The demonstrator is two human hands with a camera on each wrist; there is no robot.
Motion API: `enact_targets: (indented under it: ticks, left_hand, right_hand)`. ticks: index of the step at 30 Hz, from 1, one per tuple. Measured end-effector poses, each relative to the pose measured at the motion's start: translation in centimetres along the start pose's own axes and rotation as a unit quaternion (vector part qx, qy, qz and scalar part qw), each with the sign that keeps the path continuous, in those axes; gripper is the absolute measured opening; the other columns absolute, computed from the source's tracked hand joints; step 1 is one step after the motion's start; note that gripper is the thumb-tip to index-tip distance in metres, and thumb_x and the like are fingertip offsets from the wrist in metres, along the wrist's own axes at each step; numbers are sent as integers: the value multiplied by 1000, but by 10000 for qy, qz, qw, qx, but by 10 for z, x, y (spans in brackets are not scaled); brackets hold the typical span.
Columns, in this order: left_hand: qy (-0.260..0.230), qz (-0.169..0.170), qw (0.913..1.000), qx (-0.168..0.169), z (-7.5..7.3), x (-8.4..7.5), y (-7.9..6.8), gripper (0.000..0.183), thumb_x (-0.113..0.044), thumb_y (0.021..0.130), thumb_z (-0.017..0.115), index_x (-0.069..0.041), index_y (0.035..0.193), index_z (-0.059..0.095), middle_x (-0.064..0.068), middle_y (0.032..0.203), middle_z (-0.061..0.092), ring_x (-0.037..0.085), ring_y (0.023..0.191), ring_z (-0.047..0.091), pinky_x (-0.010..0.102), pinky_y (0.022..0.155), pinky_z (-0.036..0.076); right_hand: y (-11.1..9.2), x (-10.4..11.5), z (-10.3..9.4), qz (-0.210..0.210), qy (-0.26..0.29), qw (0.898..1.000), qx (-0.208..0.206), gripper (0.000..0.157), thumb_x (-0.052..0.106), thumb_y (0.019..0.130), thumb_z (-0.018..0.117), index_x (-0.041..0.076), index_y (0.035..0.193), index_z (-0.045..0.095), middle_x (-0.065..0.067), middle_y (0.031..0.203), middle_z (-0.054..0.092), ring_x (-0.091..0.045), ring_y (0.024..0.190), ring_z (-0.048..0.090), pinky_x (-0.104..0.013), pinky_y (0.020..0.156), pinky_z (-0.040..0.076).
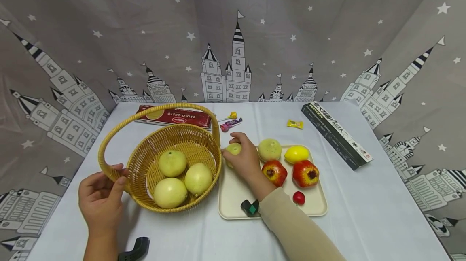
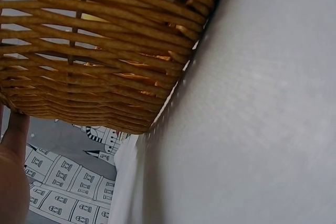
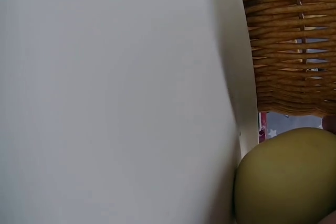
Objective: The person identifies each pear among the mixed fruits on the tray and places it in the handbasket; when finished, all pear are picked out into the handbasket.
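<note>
A yellow wicker basket (image 1: pixel 145 196) with a tall arched handle stands left of centre, holding three round yellow-green fruits (image 1: pixel 172 163). My left hand (image 1: pixel 103 196) grips its left rim at the foot of the handle; in the left wrist view the woven side of the basket (image 2: pixel 100 72) fills the upper left. My right hand (image 1: pixel 247 160) holds another round yellow-green fruit (image 1: pixel 233 149) by the tray's far left corner, close to the basket. That fruit (image 3: pixel 286 179) shows at the lower right of the right wrist view, and the hand hides part of it.
On the cream tray (image 1: pixel 233 208) sit a yellow-green fruit (image 1: pixel 270 149), a lemon (image 1: pixel 296 154), two pomegranates (image 1: pixel 305 173) and a cherry (image 1: pixel 299 198). Behind lie a red box (image 1: pixel 174 117), lollipops (image 1: pixel 231 124) and a yellow candy (image 1: pixel 295 124). A black pasta box (image 1: pixel 335 135) lies right.
</note>
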State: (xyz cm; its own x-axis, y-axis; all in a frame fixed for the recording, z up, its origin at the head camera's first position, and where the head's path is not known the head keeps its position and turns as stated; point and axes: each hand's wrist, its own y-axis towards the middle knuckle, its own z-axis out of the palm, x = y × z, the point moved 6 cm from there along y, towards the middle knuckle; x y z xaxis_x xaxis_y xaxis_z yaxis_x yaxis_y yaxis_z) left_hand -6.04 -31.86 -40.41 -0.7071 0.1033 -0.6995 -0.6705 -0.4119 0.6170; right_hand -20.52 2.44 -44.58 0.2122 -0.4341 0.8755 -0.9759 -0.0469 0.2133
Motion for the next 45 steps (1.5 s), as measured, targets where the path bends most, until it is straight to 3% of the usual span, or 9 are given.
enact_targets:
  ticks: [5, 10, 14, 19, 24, 29, 34, 38, 45]
  left_hand:
    - [57, 36, 10000, 40, 1, 0, 0, 46, 29, 77, 59, 17, 118, 43, 32, 110, 61, 31, 96, 67, 31, 89, 55]
    - [38, 16, 10000, 26, 2, 0, 1, 45, 29, 77, 60, 17, 118, 43, 32, 110, 61, 30, 96, 67, 31, 89, 55]
    - [57, 34, 10000, 28, 2, -1, 1, 46, 29, 77, 60, 18, 118, 43, 31, 110, 62, 30, 96, 67, 31, 89, 55]
    - [42, 25, 10000, -7, -1, -3, 1, 46, 29, 77, 59, 17, 118, 43, 32, 110, 61, 31, 96, 67, 31, 89, 55]
    - [120, 44, 9999, -22, -3, -4, 1, 45, 29, 78, 59, 18, 118, 43, 32, 110, 61, 30, 98, 67, 30, 89, 55]
    - [79, 98, 9999, 45, 0, -3, 0, 45, 29, 77, 59, 18, 118, 43, 31, 110, 62, 29, 98, 67, 28, 88, 55]
    - [113, 175, 9996, 208, 2, -4, 1, 45, 27, 78, 60, 18, 118, 42, 32, 111, 61, 30, 99, 67, 29, 89, 55]
    - [149, 146, 9996, 189, 2, -4, 1, 44, 27, 79, 59, 17, 118, 42, 32, 112, 61, 30, 100, 67, 29, 90, 55]
    - [232, 285, 9991, 224, 1, -6, 1, 43, 25, 79, 61, 18, 117, 43, 33, 111, 61, 30, 98, 67, 29, 89, 55]
  right_hand:
    - [0, 5, -9, 49, 450, 9983, -362, 54, 30, 76, 81, 22, 122, 56, 6, 99, 65, -11, 90, 59, -29, 78, 53]
    - [-1, 34, -29, -524, 956, 9921, -625, 49, 29, 80, 79, 20, 122, 56, 6, 97, 67, -10, 95, 59, -30, 89, 48]
    - [-11, 75, -47, -1016, 1474, 9830, -406, 49, 16, 79, 80, 9, 122, 55, -6, 97, 69, -17, 100, 61, -30, 94, 46]
    - [-26, 124, -54, -1223, 1970, 9726, 189, 44, 4, 77, 78, 0, 115, 56, -18, 101, 67, -28, 100, 62, -27, 89, 52]
    - [-25, 130, -24, -1361, 1891, 9685, 879, 37, 10, 78, 79, 5, 109, 59, -9, 101, 66, -18, 95, 62, -28, 82, 55]
    - [-7, 130, 12, -1363, 1221, 9763, 1158, 37, 30, 79, 80, 15, 107, 62, 4, 100, 66, -6, 96, 59, -25, 87, 51]
    - [14, 142, 39, -1093, 465, 9835, 1362, 39, 42, 79, 78, 23, 109, 61, 13, 100, 65, -1, 96, 58, -21, 87, 49]
    - [31, 152, 56, -825, 312, 9839, 1551, 40, 45, 80, 77, 26, 111, 60, 13, 103, 65, 0, 96, 58, -19, 86, 49]
    - [53, 136, 91, -280, -130, 9841, 1749, 43, 47, 78, 77, 26, 113, 62, 17, 105, 61, -6, 105, 56, -25, 91, 49]
